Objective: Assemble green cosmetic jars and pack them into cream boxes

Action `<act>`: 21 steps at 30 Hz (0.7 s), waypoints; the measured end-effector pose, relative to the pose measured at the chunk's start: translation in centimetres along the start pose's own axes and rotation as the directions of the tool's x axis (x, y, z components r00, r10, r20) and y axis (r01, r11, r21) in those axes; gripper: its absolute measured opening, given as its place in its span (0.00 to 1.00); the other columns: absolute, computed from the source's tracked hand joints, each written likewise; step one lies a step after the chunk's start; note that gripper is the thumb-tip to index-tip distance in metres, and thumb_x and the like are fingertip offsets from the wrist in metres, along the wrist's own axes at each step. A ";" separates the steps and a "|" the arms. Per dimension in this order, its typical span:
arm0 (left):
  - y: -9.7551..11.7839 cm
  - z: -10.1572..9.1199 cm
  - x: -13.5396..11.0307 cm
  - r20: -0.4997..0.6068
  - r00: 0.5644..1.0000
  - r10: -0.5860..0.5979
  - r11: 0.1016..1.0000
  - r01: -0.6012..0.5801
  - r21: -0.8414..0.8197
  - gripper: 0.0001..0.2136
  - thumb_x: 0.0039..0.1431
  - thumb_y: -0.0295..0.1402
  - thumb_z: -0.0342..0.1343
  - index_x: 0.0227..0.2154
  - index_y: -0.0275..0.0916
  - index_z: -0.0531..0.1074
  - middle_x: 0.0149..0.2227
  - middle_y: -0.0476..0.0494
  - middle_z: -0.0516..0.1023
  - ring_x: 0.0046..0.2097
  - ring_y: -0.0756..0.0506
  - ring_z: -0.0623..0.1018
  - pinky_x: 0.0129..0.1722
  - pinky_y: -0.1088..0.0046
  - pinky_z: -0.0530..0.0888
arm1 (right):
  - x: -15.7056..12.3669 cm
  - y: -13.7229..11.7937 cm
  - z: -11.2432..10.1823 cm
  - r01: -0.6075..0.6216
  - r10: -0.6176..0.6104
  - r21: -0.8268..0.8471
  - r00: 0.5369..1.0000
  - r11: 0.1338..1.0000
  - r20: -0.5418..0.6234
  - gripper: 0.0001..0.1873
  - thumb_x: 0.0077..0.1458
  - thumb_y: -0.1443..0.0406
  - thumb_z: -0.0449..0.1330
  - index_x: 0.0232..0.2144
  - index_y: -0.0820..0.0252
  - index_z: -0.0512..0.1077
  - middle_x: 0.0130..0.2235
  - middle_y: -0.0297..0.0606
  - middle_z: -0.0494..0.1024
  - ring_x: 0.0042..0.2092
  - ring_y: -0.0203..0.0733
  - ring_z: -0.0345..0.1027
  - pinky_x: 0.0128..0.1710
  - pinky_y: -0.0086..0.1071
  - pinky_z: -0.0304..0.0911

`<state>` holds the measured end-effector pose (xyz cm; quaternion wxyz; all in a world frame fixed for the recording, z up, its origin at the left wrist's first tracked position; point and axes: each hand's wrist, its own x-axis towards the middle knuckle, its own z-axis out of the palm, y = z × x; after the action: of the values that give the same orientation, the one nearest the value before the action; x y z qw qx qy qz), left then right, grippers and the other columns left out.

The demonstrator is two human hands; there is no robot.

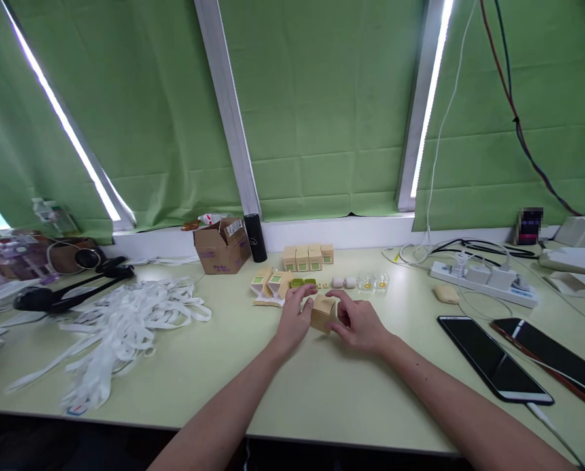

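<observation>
A small brown cardboard box [322, 313] is held between my two hands, just above or on the table. My left hand [295, 317] grips its left side, with the thumb against it. From the right, my right hand [357, 322] pinches the box, one finger near the top edge and the thumb low. Beyond my hands lie partly folded cartons [269, 285] with green labels, green square pieces [303, 282], tiny yellowish pieces [322, 286], white rounded pieces [344, 282] and clear cups [373, 282]. Behind them stands a row of small labelled boxes [302, 259].
White straps [135, 317] lie heaped at left beside black headphones [67, 294]. An open carton [222, 247] and a black cylinder [256, 238] stand at the back. At right are a phone [493, 356], a second dark phone [557, 353] and a power strip [483, 283] with cables.
</observation>
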<state>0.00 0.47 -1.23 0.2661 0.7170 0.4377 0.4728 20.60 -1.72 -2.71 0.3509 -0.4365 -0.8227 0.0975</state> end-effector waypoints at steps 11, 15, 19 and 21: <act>0.2 -0.5 0.3 -0.157 0.980 -0.119 0.981 0.140 0.136 0.09 0.68 0.32 0.47 0.41 0.42 0.73 0.40 0.42 0.76 0.45 0.42 0.78 0.51 0.60 0.73 | 1.0 1.3 -0.2 -0.363 0.343 -0.158 0.929 0.918 -0.142 0.20 0.62 0.69 0.55 0.55 0.54 0.64 0.30 0.32 0.78 0.31 0.43 0.70 0.30 0.31 0.49; 0.4 -0.3 0.2 -0.161 0.983 -0.092 0.981 0.117 0.155 0.09 0.67 0.32 0.48 0.41 0.41 0.73 0.42 0.41 0.77 0.46 0.42 0.78 0.53 0.59 0.72 | 0.8 1.3 0.5 -0.271 0.259 -0.126 0.960 0.954 -0.108 0.22 0.59 0.71 0.56 0.55 0.53 0.64 0.29 0.30 0.78 0.31 0.43 0.71 0.30 0.31 0.50; 0.6 -0.3 0.2 -0.119 0.988 -0.094 0.986 0.109 0.130 0.10 0.68 0.32 0.46 0.40 0.41 0.73 0.38 0.43 0.78 0.42 0.43 0.79 0.50 0.60 0.73 | 0.7 1.0 0.9 -0.213 0.207 -0.045 0.971 0.976 -0.123 0.24 0.57 0.72 0.54 0.55 0.52 0.63 0.35 0.32 0.80 0.33 0.42 0.73 0.32 0.31 0.54; 0.6 -0.4 0.2 -0.138 0.984 -0.108 0.982 0.128 0.140 0.09 0.67 0.32 0.46 0.40 0.42 0.73 0.36 0.44 0.78 0.41 0.43 0.79 0.50 0.60 0.72 | 0.7 0.9 0.7 -0.234 0.229 -0.011 0.960 0.972 -0.161 0.23 0.57 0.72 0.53 0.54 0.52 0.64 0.36 0.32 0.81 0.33 0.42 0.73 0.33 0.32 0.56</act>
<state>-0.11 0.32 -0.47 0.2105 0.6753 0.5300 0.4678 20.45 -0.52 -3.27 0.3951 -0.5412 -0.7368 0.0905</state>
